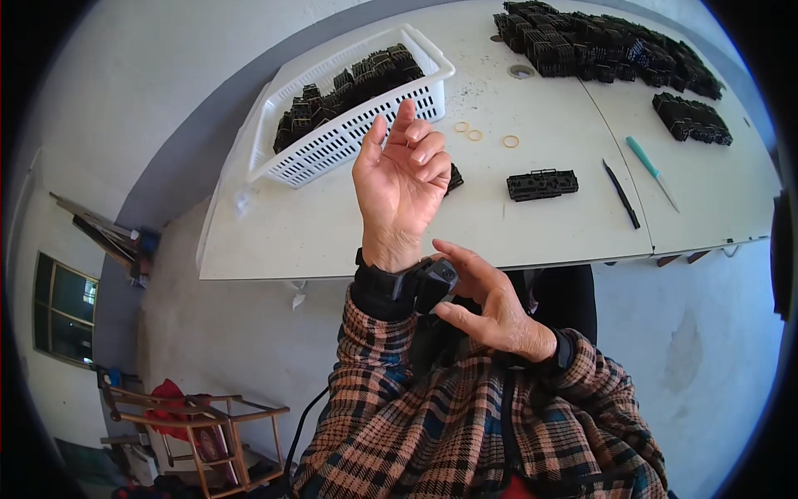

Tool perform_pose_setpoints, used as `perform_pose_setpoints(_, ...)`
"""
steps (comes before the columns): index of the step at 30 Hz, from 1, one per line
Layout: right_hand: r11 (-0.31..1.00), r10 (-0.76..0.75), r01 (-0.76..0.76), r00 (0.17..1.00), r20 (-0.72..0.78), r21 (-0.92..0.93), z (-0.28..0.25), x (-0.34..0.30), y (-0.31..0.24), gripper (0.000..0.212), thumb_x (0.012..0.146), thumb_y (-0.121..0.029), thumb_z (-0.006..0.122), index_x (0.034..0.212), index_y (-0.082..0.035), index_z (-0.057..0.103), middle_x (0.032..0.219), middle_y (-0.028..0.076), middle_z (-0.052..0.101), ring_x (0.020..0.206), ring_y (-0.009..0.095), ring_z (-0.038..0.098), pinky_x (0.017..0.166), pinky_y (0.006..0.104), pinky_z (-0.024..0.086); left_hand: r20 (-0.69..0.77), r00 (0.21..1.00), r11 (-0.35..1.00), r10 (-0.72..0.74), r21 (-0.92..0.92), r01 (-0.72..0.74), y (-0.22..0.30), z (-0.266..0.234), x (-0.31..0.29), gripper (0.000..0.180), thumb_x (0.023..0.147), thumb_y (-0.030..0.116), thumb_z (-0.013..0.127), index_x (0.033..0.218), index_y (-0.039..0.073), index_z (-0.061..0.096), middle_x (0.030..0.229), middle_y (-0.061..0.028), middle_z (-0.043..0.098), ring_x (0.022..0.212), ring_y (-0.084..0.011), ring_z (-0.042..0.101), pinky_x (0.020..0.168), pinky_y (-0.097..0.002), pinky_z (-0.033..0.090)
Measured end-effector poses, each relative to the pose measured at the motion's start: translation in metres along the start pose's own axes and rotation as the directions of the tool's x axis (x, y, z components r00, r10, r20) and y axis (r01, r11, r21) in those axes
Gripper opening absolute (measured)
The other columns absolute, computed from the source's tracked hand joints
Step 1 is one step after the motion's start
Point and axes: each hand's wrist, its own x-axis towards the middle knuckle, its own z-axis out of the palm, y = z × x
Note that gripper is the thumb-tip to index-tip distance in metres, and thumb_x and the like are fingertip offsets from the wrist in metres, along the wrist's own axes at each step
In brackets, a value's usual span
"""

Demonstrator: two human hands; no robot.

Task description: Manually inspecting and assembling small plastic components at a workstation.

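Note:
My left hand (pixel 401 179) is raised in front of the white basket, palm facing me, fingers apart and loosely bent, holding nothing. Around that wrist goes a black strap (pixel 378 291) carrying a small black camera (pixel 435 284). With thumb below and fingers above, my right hand (pixel 495 303) grips the camera's right side. Partly hidden behind my left hand lies a black plastic part (pixel 454 179). A bundle of black slotted plastic parts (pixel 542 185) lies on the table to its right.
The white basket (pixel 357 125) holds several black parts (pixel 345 91). Black stacks (pixel 607 46) fill the far right, with a smaller stack (pixel 692 119) nearer. Rubber bands (pixel 510 141), a tape roll (pixel 521 71), a black pen (pixel 621 193) and a green-handled knife (pixel 652 172) lie on the white table (pixel 316 241).

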Motion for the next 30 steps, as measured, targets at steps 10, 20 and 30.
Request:
perform_pose_setpoints(10,0.991,0.117,-0.12,0.991,-0.059,-0.058,0.011,-0.009,0.011,0.058,0.084,-0.007,0.074,0.133,0.003,0.045,0.113,0.013,0.063,0.099,0.016,0.064,0.088,0.0301,0.055,0.133,0.872,0.507,0.471,0.768,-0.391,-0.027,-0.016,-0.013,0.021,0.097,0.017,0.053,0.11,0.003,0.062,0.078,-0.0016,0.057,0.059,-0.0123,0.049,0.051,-0.0244,0.039)
perform_pose_setpoints(20,0.976,0.208,-0.212,0.974,-0.092,-0.046,0.024,-0.013,-0.005,0.053,0.082,-0.003,0.075,0.127,0.004,0.048,0.111,0.011,0.062,0.104,0.015,0.063,0.09,0.0305,0.055,0.675,0.671,-0.611,0.307,0.68,-0.405,-0.039,-0.029,-0.012,0.023,0.089,0.003,0.061,0.112,0.002,0.061,0.078,-0.0047,0.058,0.059,-0.013,0.052,0.053,-0.0248,0.046)
perform_pose_setpoints(30,0.98,0.145,-0.16,0.981,-0.133,-0.117,0.01,-0.014,-0.004,0.066,0.08,-0.025,0.08,0.129,0.002,0.044,0.109,0.011,0.057,0.101,0.017,0.061,0.087,0.0308,0.056,0.456,0.805,-0.753,0.379,0.657,-0.018,-0.04,-0.039,-0.011,0.027,0.087,0.007,0.063,0.114,0.006,0.059,0.089,-0.0101,0.061,0.068,-0.0264,0.063,0.057,-0.0367,0.05)
